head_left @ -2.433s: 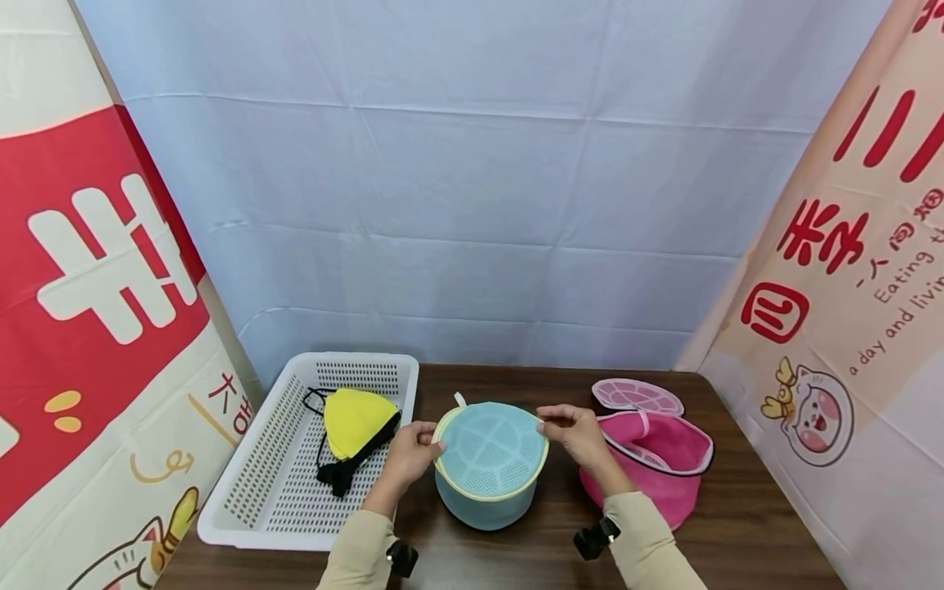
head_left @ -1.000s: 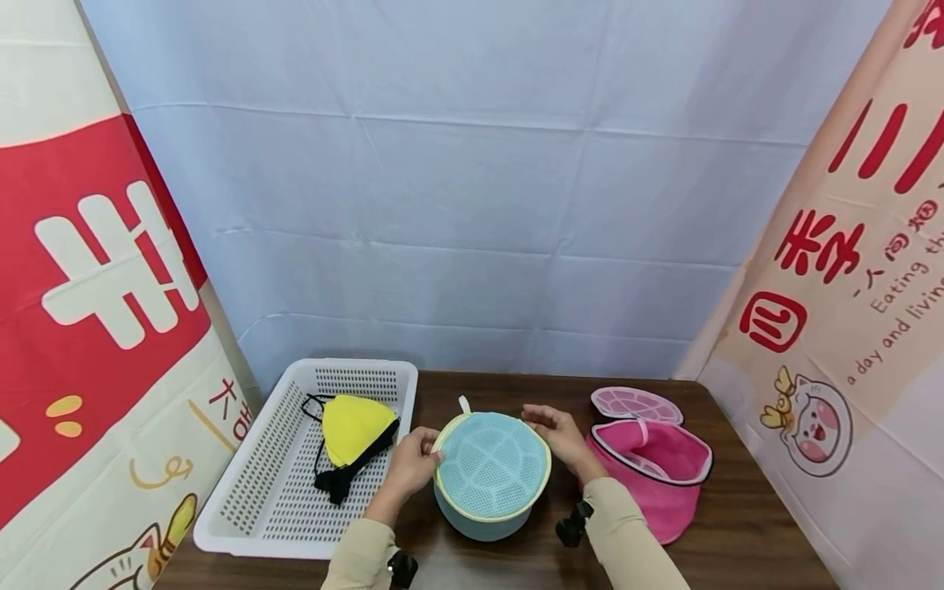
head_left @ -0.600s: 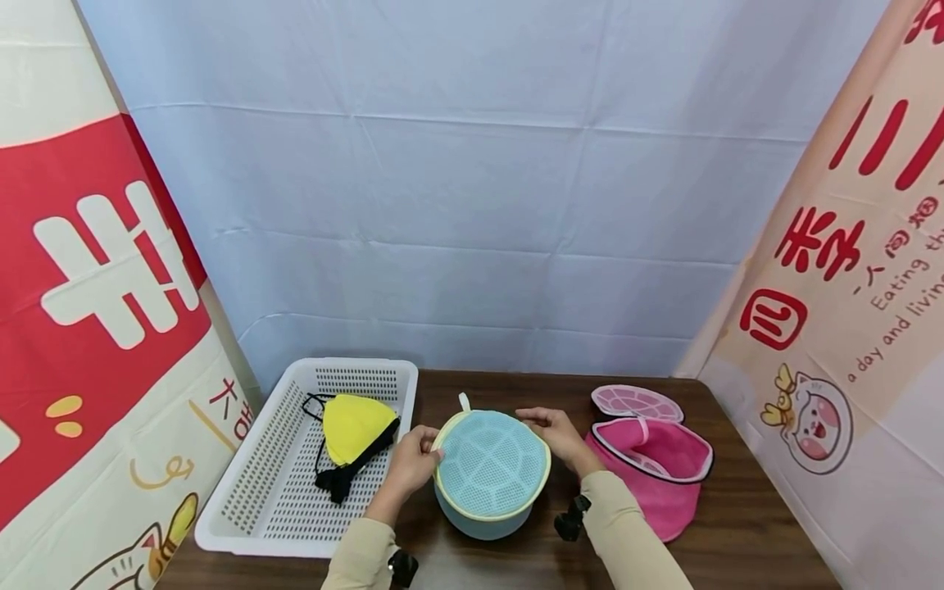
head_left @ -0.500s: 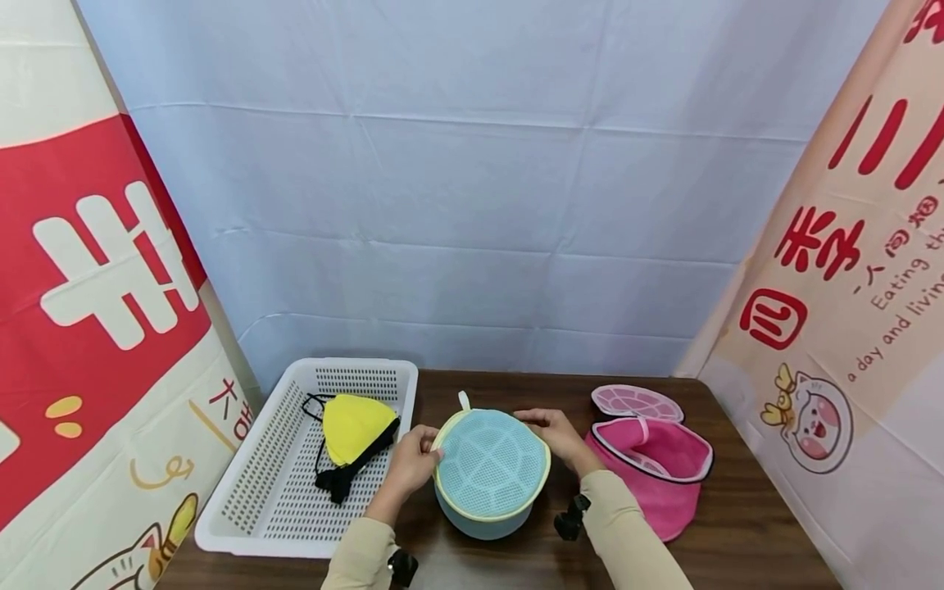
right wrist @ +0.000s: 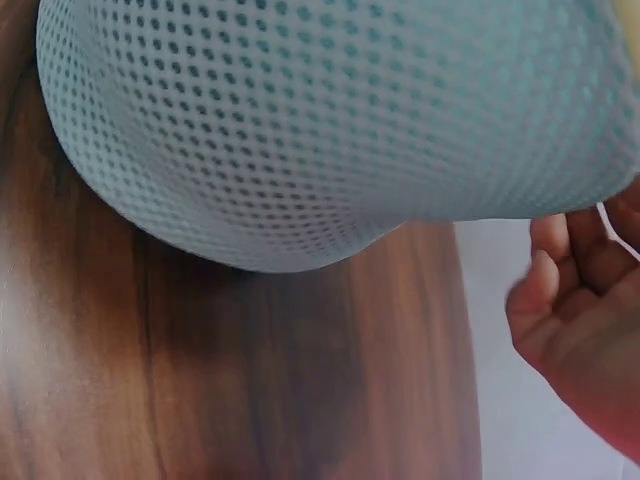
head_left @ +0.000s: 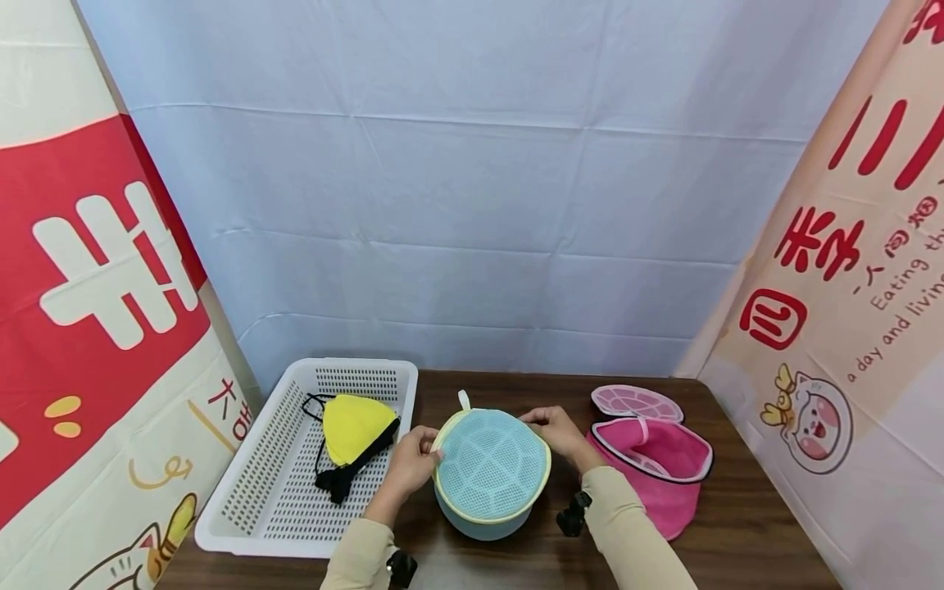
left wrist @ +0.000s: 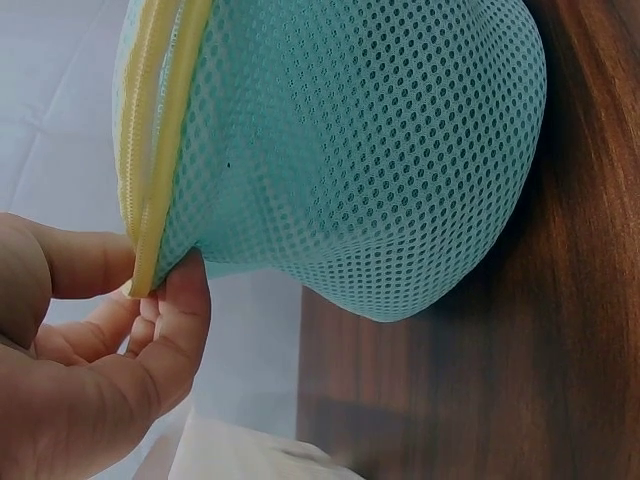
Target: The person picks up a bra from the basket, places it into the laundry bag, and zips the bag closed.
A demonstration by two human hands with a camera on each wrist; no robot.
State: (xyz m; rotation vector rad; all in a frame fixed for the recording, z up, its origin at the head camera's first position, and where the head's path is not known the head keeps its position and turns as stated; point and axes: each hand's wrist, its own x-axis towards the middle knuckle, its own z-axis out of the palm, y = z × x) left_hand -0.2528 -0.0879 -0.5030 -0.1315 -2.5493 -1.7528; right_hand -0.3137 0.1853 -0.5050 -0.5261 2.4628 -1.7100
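Note:
A round light-blue mesh bag [head_left: 490,465] with yellow trim stands on the table, its lid flap lying over the top. My left hand [head_left: 411,460] pinches the yellow rim at the bag's left side; in the left wrist view the thumb and fingers of the left hand [left wrist: 110,350] close on the zipper edge [left wrist: 165,150]. At the bag's upper right edge is my right hand [head_left: 558,433], fingers bent at the rim. In the right wrist view the mesh bag [right wrist: 280,130] partly hides the fingertips of the right hand [right wrist: 590,320], so their exact hold is unclear.
To the left, a white perforated basket [head_left: 243,492] holds a yellow and black cloth item [head_left: 356,430] with black cords. A pink bag [head_left: 667,492] stands open on the right, its pink mesh lid [head_left: 637,401] folded back. Brown table [head_left: 752,524] lies beneath.
Compared with the earliest view, my right hand has shifted left and up along the rim to the bag's upper right. The left hand keeps its pinch on the left side.

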